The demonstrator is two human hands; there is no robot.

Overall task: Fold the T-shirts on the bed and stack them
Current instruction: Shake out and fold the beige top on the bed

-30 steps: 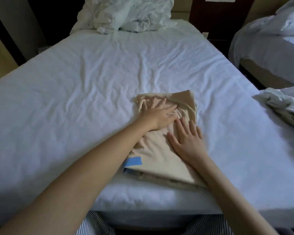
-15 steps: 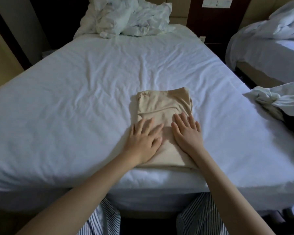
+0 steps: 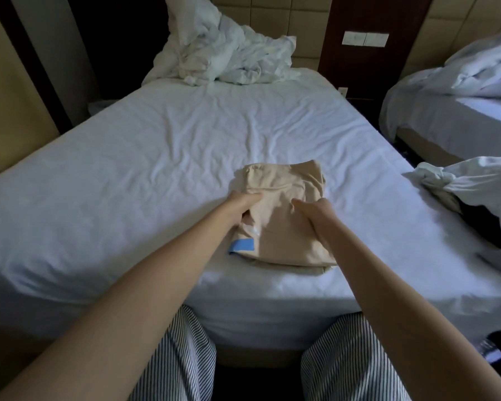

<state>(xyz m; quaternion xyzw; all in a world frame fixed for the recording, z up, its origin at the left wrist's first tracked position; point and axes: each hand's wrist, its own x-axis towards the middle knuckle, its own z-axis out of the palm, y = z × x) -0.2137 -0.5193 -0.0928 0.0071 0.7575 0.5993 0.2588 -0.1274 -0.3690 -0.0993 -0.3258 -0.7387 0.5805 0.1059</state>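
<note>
Half a second ago both palms lay flat; now your left hand (image 3: 245, 205) and right hand (image 3: 315, 211) are closed on the side edges of the folded beige T-shirt (image 3: 284, 215), near the bed's (image 3: 128, 183) front edge. Folding looks complete; expect lifting for stacking.

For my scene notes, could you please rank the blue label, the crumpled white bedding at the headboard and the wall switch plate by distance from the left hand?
1. Blue label: just below the left hand, on the beige folded shirt.
2. Crumpled white bedding: at the bed's far end.
3. Wall switch plate: far right, behind the bed.
</note>
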